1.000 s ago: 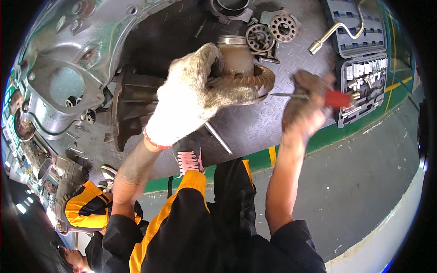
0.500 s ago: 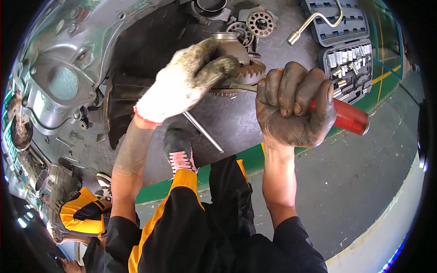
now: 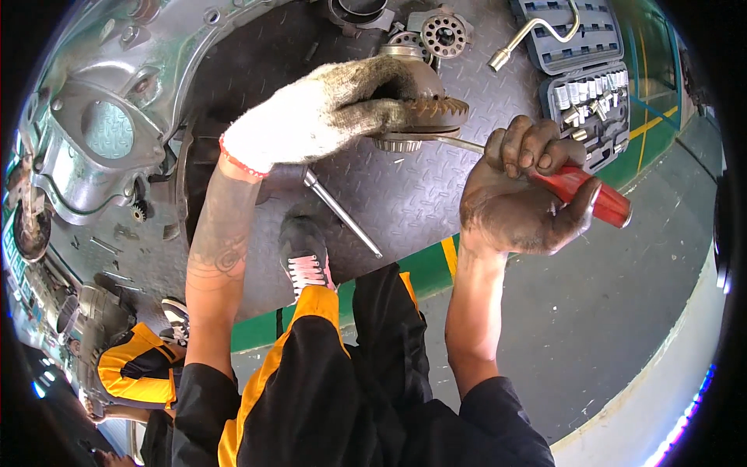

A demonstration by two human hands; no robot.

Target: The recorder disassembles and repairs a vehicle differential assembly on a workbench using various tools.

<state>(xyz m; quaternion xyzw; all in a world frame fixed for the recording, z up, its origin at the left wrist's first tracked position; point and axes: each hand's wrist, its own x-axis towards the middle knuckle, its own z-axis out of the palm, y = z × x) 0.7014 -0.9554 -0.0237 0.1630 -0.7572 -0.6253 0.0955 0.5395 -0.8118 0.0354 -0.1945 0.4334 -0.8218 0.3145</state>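
Observation:
My left hand (image 3: pixel 327 113), in a soiled white work glove with a red cuff, is closed on the side of a toothed ring gear (image 3: pixel 440 114) on a rounded metal housing. The gear is tilted, with a smaller toothed rim showing under it. My right hand (image 3: pixel 517 191), bare and blackened with grime, holds a screwdriver (image 3: pixel 607 201) by its red handle, fingers curled over it and thumb along it. Its thin shaft points left, and the end meets the gear's underside; the exact contact of the tip cannot be made out.
A long metal bar (image 3: pixel 342 214) lies on the tread-plate surface near my shoe. Farther off are a drilled round plate (image 3: pixel 445 33), a bent wrench (image 3: pixel 537 35) and an opened socket set (image 3: pixel 587 109). A large cast housing (image 3: pixel 109 132) fills the left. Another person's leg (image 3: pixel 140 366) shows lower left.
The ring gear has shifted right and tipped up, my left hand moving with it. My right hand has moved right and lower, its fingers looser on the screwdriver, whose shaft now shows more.

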